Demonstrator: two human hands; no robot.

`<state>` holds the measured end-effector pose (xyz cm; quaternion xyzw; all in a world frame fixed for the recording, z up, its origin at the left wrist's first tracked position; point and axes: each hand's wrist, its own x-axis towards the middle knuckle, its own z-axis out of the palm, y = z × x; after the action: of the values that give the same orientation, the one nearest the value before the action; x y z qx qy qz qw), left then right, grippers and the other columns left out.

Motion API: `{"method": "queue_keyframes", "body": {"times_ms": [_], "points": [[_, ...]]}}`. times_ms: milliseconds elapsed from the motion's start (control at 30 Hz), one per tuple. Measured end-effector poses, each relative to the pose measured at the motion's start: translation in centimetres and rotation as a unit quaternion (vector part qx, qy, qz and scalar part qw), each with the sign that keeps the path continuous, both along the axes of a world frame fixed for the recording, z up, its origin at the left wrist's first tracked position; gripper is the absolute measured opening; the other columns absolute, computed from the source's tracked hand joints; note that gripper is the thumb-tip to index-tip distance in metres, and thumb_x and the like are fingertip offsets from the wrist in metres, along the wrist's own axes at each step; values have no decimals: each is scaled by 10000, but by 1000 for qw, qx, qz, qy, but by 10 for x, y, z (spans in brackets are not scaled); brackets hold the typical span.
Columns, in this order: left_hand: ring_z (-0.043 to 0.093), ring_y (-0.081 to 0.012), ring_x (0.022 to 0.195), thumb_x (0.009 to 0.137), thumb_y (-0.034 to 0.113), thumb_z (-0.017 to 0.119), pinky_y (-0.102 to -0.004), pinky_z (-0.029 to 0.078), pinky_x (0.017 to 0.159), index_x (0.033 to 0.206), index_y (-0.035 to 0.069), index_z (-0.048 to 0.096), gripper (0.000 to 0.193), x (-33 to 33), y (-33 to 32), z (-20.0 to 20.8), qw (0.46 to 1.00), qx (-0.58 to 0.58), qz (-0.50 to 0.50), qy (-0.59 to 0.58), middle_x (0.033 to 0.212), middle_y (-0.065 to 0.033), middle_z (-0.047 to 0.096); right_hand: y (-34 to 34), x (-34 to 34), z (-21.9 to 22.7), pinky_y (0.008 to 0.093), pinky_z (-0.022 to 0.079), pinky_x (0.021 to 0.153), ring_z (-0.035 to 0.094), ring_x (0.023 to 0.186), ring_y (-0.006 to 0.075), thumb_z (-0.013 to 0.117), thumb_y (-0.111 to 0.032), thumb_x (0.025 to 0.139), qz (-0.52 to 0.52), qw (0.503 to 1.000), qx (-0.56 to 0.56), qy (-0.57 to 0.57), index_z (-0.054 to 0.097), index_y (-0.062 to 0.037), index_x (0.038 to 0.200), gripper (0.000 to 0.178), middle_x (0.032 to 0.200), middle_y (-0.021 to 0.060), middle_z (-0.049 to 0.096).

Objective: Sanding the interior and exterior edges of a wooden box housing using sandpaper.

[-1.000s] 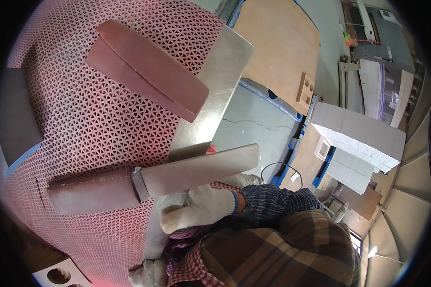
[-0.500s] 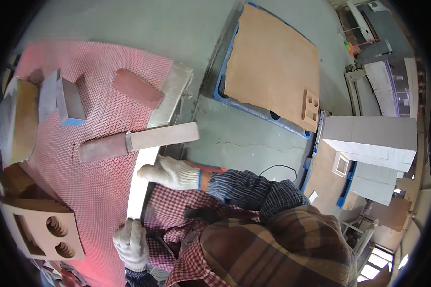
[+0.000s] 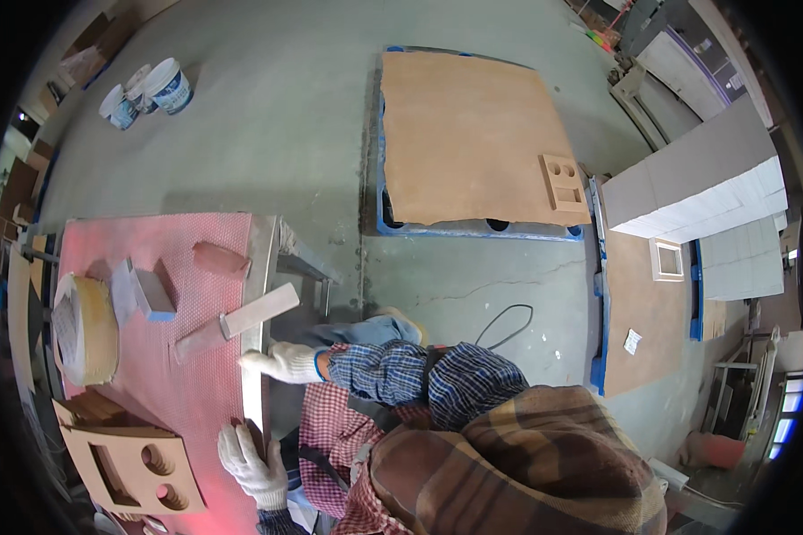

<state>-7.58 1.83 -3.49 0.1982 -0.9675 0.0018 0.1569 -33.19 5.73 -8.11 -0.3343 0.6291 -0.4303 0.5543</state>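
- worktop [image 3: 152, 236] under red mesh, grey concrete floor [image 3: 268, 116] around.
- long board [image 3: 236, 321] lies flat.
- i see right hand [image 3: 281, 363] and left hand [image 3: 252, 455] resting unclenched at the worktop's edge, holding nothing.

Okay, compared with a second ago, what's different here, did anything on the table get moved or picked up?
Mostly the view: the head has risen and pulled back, so the floor and far more of the table now show. The right hand has stayed by the table's edge just below the wooden bar; the left hand, unseen at first, rests lower on that edge. Nothing was picked up or let go. The bar and brown block lie as before.
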Motion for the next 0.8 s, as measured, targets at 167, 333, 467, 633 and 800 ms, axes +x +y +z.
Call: {"method": "queue_keyframes", "body": {"times_ms": [167,333,467,633,800], "points": [[354,-456,1348,914,368,571,-577,249,1129,1421,-22,383,667,6,-7,-10,995,15,26,-92,1445,-255,393,-4,11,-51,419,466,856,614,1025,405,442,-680,892,34,991,-128,27,463,43,1268,815,1041,311,616],[534,-415,1155,960,346,532,-564,400,980,1272,-18,520,479,-29,-10,21,998,-25,11,-57,1233,-244,551,-4,24,-63,426,513,659,641,823,385,466,-367,984,126,955,-205,176,404,-229,1358,403,971,274,583],[605,-419,974,924,169,596,-576,483,872,1120,-2,624,262,-29,-17,17,998,5,19,-52,1112,-234,617,6,24,-47,429,522,689,641,858,344,433,-261,1005,58,967,-211,132,524,-200,1251,269,1086,174,591],[633,-376,955,881,168,656,-571,507,864,1120,71,639,258,6,-29,-23,994,-108,-24,-23,1088,-183,642,6,10,-17,449,485,847,602,1019,378,424,-451,993,99,994,-33,24,573,-136,1224,418,1131,214,616],[611,-338,898,850,169,647,-528,477,825,1041,63,618,220,10,-24,-27,995,-65,-70,-42,982,-151,610,8,12,-36,455,483,876,585,1066,398,397,-422,995,209,975,-78,11,534,-167,1283,409,1189,244,568]]}}
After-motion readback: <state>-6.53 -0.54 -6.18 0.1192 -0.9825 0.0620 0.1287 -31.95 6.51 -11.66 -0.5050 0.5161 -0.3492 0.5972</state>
